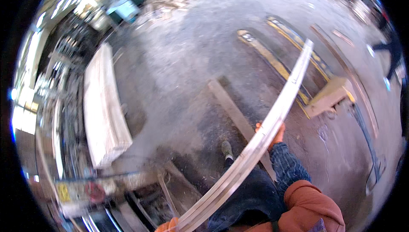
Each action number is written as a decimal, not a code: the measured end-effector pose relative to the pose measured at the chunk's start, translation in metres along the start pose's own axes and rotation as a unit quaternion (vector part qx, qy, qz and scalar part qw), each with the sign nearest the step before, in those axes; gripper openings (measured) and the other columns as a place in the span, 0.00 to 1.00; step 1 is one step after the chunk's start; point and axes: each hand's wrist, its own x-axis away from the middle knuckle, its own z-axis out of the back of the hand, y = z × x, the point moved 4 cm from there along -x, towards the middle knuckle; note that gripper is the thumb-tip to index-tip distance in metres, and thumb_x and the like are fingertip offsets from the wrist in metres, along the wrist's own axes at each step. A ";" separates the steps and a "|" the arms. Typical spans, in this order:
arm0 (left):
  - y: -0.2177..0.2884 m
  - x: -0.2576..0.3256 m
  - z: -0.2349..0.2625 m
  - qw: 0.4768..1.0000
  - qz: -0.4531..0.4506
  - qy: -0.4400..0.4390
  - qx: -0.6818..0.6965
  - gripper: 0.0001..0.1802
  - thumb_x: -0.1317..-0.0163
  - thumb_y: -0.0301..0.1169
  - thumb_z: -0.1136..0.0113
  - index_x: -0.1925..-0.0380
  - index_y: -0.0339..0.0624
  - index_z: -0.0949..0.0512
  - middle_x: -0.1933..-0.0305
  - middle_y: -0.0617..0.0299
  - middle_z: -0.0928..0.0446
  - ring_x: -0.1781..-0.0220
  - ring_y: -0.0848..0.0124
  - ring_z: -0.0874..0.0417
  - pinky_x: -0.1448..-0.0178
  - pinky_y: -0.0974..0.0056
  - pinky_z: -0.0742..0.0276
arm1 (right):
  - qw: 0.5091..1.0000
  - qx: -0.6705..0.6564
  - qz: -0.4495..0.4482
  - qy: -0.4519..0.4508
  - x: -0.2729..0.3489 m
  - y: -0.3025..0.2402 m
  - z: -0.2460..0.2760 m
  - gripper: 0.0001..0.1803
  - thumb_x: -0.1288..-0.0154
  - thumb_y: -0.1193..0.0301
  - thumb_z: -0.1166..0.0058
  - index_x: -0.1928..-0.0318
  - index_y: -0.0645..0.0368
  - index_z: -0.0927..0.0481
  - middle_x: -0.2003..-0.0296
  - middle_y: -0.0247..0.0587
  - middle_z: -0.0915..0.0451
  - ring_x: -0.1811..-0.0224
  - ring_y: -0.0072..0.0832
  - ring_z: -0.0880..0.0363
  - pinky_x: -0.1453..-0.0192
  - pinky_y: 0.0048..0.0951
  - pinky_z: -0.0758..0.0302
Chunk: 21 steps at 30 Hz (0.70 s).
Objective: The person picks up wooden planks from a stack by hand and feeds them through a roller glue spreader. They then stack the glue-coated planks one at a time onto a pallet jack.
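A long bundle of narrow wooden boards [249,155] lies slantwise in front of me, from the lower edge up toward the far right. My right hand [277,136], in an orange glove, is closed around its middle from the right side, with fingertips showing on the left edge. At the near end, my left hand [168,224], also in an orange glove, is wrapped round the boards; the picture's lower rim cuts off part of it. Beneath the bundle, a single plank [232,108] rests on the floor.
A tall stack of pale boards [104,108] stands at left, beside a machine [123,183] with a red round part. A yellow pallet truck [328,97] is at right, near a long strip [353,78] on the floor. Another person [390,57] stands at the far right.
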 end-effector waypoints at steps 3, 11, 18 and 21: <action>-0.020 0.080 -0.036 0.998 0.062 0.014 0.004 0.49 0.54 0.43 0.26 0.29 0.43 0.31 0.46 0.46 0.20 0.43 0.50 0.19 0.37 0.47 0.24 | 0.999 0.013 -0.048 0.005 0.043 0.028 -0.014 0.67 0.46 0.16 0.64 0.37 0.73 0.28 0.48 0.67 0.19 0.50 0.55 0.17 0.44 0.53 0.18; -0.046 0.140 -0.050 0.990 0.071 0.124 0.016 0.58 0.76 0.41 0.15 0.34 0.48 0.25 0.44 0.49 0.21 0.43 0.49 0.20 0.36 0.42 0.27 | 0.986 0.146 -0.040 -0.065 0.118 0.038 -0.025 0.49 0.39 0.28 0.59 0.38 0.58 0.24 0.49 0.54 0.17 0.49 0.47 0.17 0.42 0.52 0.18; -0.079 0.122 -0.115 0.960 0.043 0.271 0.052 0.60 0.72 0.40 0.16 0.30 0.49 0.31 0.42 0.55 0.19 0.35 0.56 0.19 0.26 0.44 0.32 | 0.973 0.206 0.019 -0.103 0.133 0.000 -0.062 0.47 0.37 0.36 0.48 0.33 0.64 0.25 0.39 0.57 0.20 0.39 0.47 0.18 0.34 0.51 0.20; -0.068 0.093 -0.114 0.913 -0.009 0.399 0.081 0.55 0.72 0.38 0.19 0.35 0.46 0.28 0.45 0.57 0.19 0.42 0.56 0.16 0.34 0.46 0.25 | 0.945 0.138 -0.038 -0.294 0.151 -0.003 -0.124 0.48 0.33 0.38 0.53 0.28 0.67 0.30 0.33 0.59 0.25 0.31 0.47 0.24 0.24 0.51 0.30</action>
